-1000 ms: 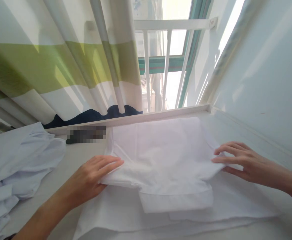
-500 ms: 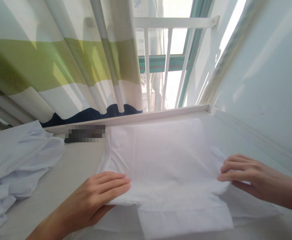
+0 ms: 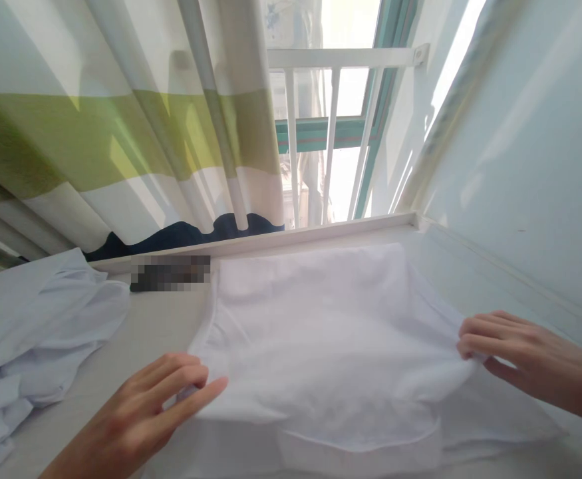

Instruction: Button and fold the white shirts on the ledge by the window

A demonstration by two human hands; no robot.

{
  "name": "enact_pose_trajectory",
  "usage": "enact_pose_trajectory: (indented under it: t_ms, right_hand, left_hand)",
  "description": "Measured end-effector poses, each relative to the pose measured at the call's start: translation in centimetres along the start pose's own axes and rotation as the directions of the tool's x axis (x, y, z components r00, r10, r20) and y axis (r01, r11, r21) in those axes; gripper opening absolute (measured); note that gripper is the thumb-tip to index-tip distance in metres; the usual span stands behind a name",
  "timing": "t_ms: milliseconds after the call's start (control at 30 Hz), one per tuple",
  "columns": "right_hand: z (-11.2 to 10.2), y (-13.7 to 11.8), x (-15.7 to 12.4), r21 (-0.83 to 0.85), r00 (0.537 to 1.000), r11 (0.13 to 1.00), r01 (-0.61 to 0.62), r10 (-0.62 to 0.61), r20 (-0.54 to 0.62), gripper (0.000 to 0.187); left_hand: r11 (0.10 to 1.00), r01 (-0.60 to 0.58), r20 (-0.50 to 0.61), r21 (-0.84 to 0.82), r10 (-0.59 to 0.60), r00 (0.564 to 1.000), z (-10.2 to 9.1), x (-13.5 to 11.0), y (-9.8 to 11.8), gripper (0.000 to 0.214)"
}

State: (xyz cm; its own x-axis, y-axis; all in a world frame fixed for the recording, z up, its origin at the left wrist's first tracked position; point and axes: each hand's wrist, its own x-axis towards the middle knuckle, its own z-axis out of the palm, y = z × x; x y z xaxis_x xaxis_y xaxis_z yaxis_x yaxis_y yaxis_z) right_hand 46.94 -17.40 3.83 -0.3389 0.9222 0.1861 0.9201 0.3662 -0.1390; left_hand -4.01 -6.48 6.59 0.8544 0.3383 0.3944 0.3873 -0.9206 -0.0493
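Observation:
A white garment (image 3: 315,332) lies spread over the light surface, its far part folded flat and its near part loose and rumpled. Its exact kind cannot be made out. At its left edge, my left hand (image 3: 141,406) has several fingers curled onto the cloth while one finger stretches over it. My right hand (image 3: 515,349) pinches the opposite edge, which is drawn out toward the right and slightly raised. Under the near part, more white cloth shows on both sides.
Crumpled white cloth (image 3: 46,332) is heaped at the left. A pixelated dark object (image 3: 171,274) rests by the raised ledge (image 3: 320,234). Behind hang a green-and-white curtain (image 3: 171,133) and white window bars (image 3: 330,60). A pale wall (image 3: 530,166) bounds the right side.
My hands have moved apart, the left one leftward and the right one a little rightward. The garment is stretched wider, and its near flap has dropped and shows less.

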Motion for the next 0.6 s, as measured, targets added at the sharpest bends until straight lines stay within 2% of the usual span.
enact_pose_trajectory:
  t_ms: [100, 167, 267, 333, 400, 433, 500, 567, 600]
  right_hand:
    - [0.7, -0.8, -0.9, 0.026, 0.980, 1.000, -0.017, 0.011, 0.200, 0.033]
    - [0.9, -1.2, -1.1, 0.051, 0.970, 0.997, -0.061, 0.047, 0.240, 0.036]
    - [-0.2, -1.2, -0.8, 0.133, 0.956, 0.984, -0.117, 0.075, 0.284, 0.040]
    - [-1.5, -1.0, 0.0, 0.199, 0.945, 0.970, -0.142, 0.073, 0.318, 0.042]
    - [-2.3, -1.3, 1.9, 0.224, 0.948, 0.961, -0.164, 0.091, 0.305, 0.034]
    - [-2.4, -1.7, 3.4, 0.217, 0.956, 0.961, -0.172, 0.109, 0.272, 0.031]
    - [-1.9, -3.1, 7.1, 0.172, 0.977, 0.969, -0.179, 0.154, 0.150, 0.033]
    - [-0.4, -4.7, 11.3, 0.112, 0.981, 0.975, -0.193, 0.194, -0.003, 0.046]
    - [0.6, -5.3, 13.3, 0.071, 0.975, 0.974, -0.215, 0.219, -0.047, 0.052]
  left_hand:
    - [0.999, -0.049, 0.090, -0.004, 0.049, 0.995, 0.4, -0.9, 0.2, 0.045]
    - [0.999, -0.026, 0.137, -0.020, 0.028, 0.990, 0.9, -1.8, 0.3, 0.044]
    - [0.986, 0.135, 0.165, -0.096, -0.118, 0.979, 0.5, -2.7, -0.1, 0.040]
    - [0.942, 0.281, 0.217, -0.186, -0.239, 0.946, -0.3, -1.8, -0.5, 0.031]
    - [0.883, 0.405, 0.360, -0.239, -0.307, 0.881, -0.6, 1.2, -1.0, 0.024]
    - [0.857, 0.460, 0.359, -0.233, -0.364, 0.859, -0.3, 3.3, -1.3, 0.024]
    - [0.848, 0.487, 0.259, -0.208, -0.433, 0.864, 1.5, 8.2, -1.7, 0.032]
    - [0.843, 0.517, 0.144, -0.148, -0.499, 0.855, 4.5, 12.8, -2.1, 0.039]
    - [0.838, 0.537, 0.136, -0.098, -0.523, 0.841, 6.3, 14.5, -2.3, 0.042]
